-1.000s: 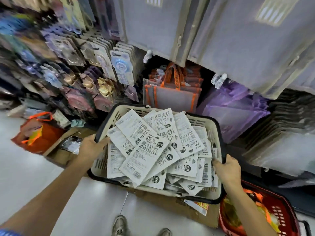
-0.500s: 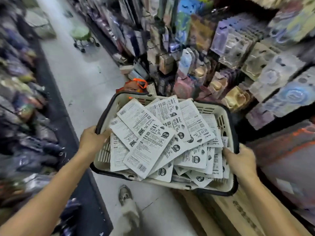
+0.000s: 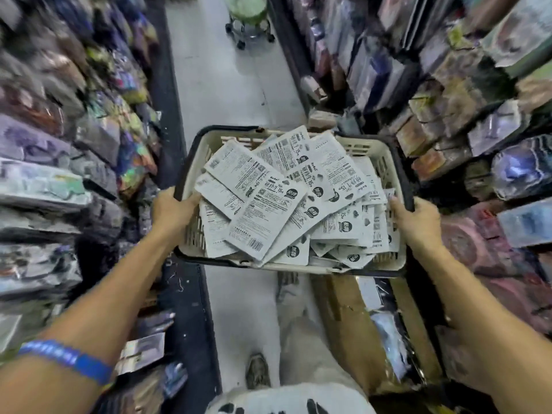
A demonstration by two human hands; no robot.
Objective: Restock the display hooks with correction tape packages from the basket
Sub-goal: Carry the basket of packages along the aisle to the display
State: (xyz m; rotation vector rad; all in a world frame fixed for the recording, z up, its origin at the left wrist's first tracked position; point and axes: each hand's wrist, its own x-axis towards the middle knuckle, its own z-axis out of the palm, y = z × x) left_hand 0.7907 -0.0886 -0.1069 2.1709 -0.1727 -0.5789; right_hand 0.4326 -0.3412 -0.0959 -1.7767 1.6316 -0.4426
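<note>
The left hand (image 3: 173,209) grips the basket (image 3: 385,162) by its left rim; the right hand (image 3: 418,222) grips the right rim. Between both grips, correction tape packages (image 3: 268,204) lie heaped inside.

The person is wearing nothing on either forearm; both arms are showing bare from elbow to wrist. A bright blue band (image 3: 70,358) with blurred pale lettering is circling the left arm near the elbow. Pale, off-white trousers (image 3: 310,351) are covering the legs, and a worn greyish shoe (image 3: 257,372) is showing on the floor.
</note>
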